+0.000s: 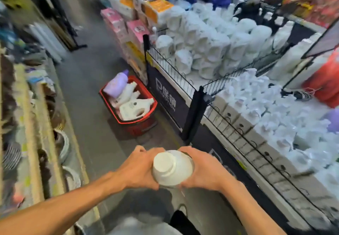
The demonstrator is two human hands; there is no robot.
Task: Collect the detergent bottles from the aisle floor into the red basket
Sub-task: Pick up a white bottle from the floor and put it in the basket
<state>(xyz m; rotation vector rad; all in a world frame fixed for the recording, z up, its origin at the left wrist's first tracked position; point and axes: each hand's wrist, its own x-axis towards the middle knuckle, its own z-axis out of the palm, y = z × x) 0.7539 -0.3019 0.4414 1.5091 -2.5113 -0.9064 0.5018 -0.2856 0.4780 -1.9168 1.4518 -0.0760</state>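
Hands: left hand (136,168) and right hand (203,170) clasp white detergent bottle (172,166) at 6 o'clock, both sides, likely for weight
Red basket (139,120): floor (91,91), 11 o'clock, holding several bottles (132,109)

Smooth white plastic bottle (172,168), glossy red plastic basket (146,119), black wire-metal fence (170,73), matt grey floor (88,80).

you're gripping a white detergent bottle (172,168) between your left hand (139,168) and right hand (200,170), its cap facing up at you. the red basket (141,127) is sitting on the aisle floor (88,91) ahead, carrying a purple bottle (117,84) and several white bottles (132,108) lying tilted.
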